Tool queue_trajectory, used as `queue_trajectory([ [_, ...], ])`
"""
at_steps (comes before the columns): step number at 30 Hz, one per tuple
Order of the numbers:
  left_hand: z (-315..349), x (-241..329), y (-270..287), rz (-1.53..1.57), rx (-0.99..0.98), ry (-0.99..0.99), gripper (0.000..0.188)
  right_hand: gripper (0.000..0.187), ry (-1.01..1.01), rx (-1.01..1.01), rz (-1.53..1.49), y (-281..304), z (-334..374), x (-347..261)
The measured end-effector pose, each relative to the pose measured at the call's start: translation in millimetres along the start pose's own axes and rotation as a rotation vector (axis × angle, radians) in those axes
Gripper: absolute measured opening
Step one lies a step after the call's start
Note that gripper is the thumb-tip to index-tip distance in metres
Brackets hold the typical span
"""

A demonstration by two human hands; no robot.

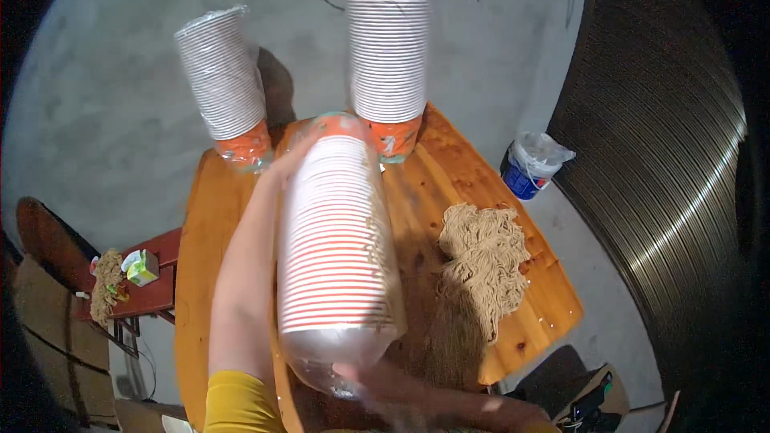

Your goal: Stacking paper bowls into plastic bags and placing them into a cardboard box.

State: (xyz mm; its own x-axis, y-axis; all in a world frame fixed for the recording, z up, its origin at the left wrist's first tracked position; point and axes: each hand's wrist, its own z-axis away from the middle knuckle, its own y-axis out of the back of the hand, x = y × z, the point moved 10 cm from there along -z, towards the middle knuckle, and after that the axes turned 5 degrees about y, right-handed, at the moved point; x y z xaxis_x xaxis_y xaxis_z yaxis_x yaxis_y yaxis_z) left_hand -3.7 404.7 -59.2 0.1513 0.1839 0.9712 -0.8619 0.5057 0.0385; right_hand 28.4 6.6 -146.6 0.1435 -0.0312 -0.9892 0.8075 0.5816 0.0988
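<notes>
A long stack of paper cups (333, 232) in a clear plastic sleeve lies tilted in front of me, its orange printed end away from me. My left hand (295, 162) grips the far end from the left side. At the near end, my right hand (361, 381) is on the bunched plastic, partly hidden and smeared by motion. Two more wrapped stacks stand upright at the table's far side: a left cup stack (220, 76), leaning a little, and a right cup stack (391, 52). Both show orange printed cups at the bottom.
Beneath is a wooden table (461, 164) with a heap of beige yarn (485, 252) on its right. A blue and white bucket (533, 164) stands beyond the right edge. Off to the left, a red bench (164, 269) bears a small green and white box (142, 267) and more yarn.
</notes>
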Motion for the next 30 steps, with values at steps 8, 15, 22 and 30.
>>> queue_trajectory([
  [8, 82, -1, -45, 0.309, 0.109, -0.249, 0.06, 0.036, 0.442, 0.083, 0.446, 1, 39, -63],
  [15, 168, -15, -82, 0.235, 0.273, -0.319, 0.069, 0.036, 0.303, 0.075, 0.07, 11, 24, -27],
  [22, 280, -44, -131, 0.251, 0.258, -0.36, 0.068, 0.036, 0.165, 0.056, -0.33, 0, 5, 11],
  [30, 346, -97, -167, 0.193, 0.386, -0.199, 0.088, 0.058, 0.41, 0.36, -0.538, -2, 30, -20],
])
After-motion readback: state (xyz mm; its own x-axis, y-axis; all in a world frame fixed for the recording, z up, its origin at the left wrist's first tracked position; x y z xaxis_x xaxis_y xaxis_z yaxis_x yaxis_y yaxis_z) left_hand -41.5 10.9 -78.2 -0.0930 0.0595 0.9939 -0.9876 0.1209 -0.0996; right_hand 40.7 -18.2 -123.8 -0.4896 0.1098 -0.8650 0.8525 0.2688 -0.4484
